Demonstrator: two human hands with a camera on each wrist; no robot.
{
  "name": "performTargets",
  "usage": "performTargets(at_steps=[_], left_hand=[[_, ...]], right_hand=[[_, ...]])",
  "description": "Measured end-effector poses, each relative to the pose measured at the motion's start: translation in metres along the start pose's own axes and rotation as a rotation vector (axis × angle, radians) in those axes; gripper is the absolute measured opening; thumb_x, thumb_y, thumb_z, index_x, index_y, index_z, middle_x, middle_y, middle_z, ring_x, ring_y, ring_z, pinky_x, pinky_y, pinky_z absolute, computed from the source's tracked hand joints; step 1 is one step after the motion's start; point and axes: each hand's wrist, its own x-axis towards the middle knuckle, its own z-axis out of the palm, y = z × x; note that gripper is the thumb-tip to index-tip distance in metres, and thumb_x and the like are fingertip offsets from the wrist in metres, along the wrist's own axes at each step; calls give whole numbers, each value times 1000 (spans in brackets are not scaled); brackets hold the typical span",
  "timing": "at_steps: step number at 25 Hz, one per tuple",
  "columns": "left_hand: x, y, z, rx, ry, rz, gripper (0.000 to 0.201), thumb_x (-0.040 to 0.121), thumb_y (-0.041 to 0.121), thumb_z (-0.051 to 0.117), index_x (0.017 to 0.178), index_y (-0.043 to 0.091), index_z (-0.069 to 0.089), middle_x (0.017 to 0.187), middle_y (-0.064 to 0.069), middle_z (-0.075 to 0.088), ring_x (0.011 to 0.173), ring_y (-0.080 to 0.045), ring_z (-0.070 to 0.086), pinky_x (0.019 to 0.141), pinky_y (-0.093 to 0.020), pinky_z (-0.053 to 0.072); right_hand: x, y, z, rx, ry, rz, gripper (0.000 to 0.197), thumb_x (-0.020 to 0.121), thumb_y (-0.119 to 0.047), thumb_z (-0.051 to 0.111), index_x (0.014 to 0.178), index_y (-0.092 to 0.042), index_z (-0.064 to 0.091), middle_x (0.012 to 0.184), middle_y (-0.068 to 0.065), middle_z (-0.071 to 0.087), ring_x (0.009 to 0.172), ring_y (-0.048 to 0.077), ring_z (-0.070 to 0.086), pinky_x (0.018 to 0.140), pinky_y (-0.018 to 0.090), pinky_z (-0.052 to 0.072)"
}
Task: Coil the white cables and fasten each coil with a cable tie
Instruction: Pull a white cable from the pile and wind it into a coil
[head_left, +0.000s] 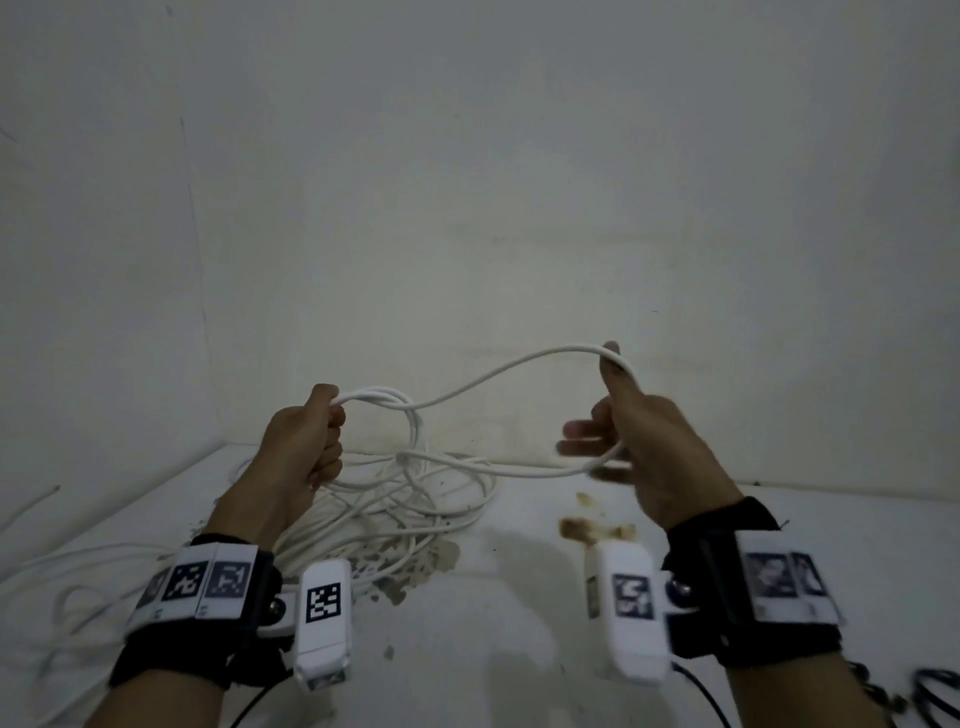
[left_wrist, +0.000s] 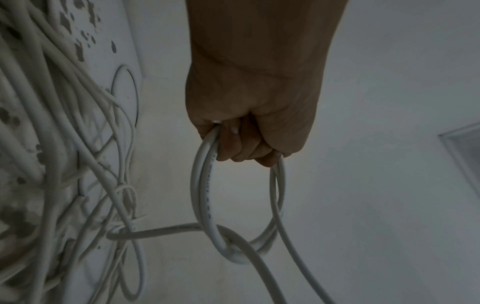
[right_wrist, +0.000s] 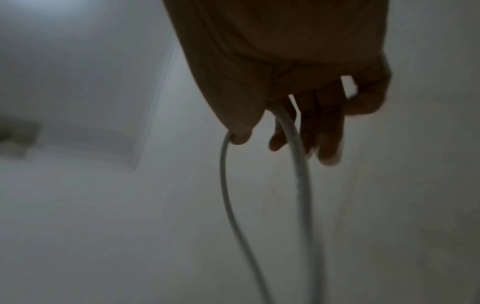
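My left hand (head_left: 327, 431) is raised above the table and grips a small coil of white cable (head_left: 410, 415) in its fist; the left wrist view shows the coil's loops (left_wrist: 205, 205) hanging from the curled fingers (left_wrist: 244, 148). From that coil the cable arcs right to my right hand (head_left: 608, 426). There it hooks over the upright thumb, crosses the palm and trails back toward the pile. The right fingers (right_wrist: 327, 139) are straight and loose, with the cable strand (right_wrist: 226, 185) beside the thumb tip. A tangled pile of white cable (head_left: 405, 509) lies under my left hand. No cable tie shows.
The white table (head_left: 519, 613) meets a white wall right behind the pile. Brown stains (head_left: 587, 527) mark the surface near the middle. More white cable (head_left: 78, 587) spreads to the left edge. Dark cables (head_left: 930, 696) lie at the lower right corner.
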Motion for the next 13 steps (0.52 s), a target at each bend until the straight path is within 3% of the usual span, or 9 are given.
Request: performTargets(at_steps=[1,2,4,7,9,11,13], left_hand=[[1,0,-2,-2,4,1,42,99,32,47,61,17,38,40,7,21,32,-10,14,37,-19,14],[2,-1,-4,4,9,-7,41,99,32,47,61,17,39,40,7,21,32,-9,14,37,-18,14],[4,-5,-10,21,17,-29,41,99,31,47,62,17,39,40,7,21,33,-9,14,38,-18,14],[6,-8,-20,49,20,-57,39,99,31,46,63,17,39,42,8,21,34,-9,15,38,-17,15],[8,-8,-25,92,27,-58,38,99,31,46,65,16,41,42,8,22,34,-9,16,38,-17,16],[9,-7,-32,156,61,-49,37,99,32,46,66,14,44,41,7,24,34,-10,17,41,-19,17],[9,-5,-36,188,89,-32,37,98,32,46,66,13,45,41,6,25,34,-11,18,44,-22,18]], right_hand=[[-1,0,1,146,-139,102,59,89,-66,54,56,-18,43,45,1,49,45,20,59,59,31,49],[-1,0,-2,218,-197,118,57,91,-58,58,53,-21,36,40,-2,34,35,17,44,53,28,42],[1,-6,-12,85,-70,-76,52,87,-33,72,50,-20,38,41,-3,24,33,13,23,48,27,22],[-4,-13,-18,-475,324,-617,29,73,-21,74,58,-13,51,45,-5,45,42,13,40,48,26,33],[-3,-16,-17,-637,408,-849,19,74,-18,71,67,-15,53,55,-6,51,55,15,48,54,26,38],[3,-12,-17,-692,355,-978,13,82,-10,67,79,-16,55,66,-4,53,64,16,48,60,28,39],[8,-6,-15,-554,419,-922,8,91,-13,65,88,-15,58,71,-1,58,62,14,54,61,27,43]])
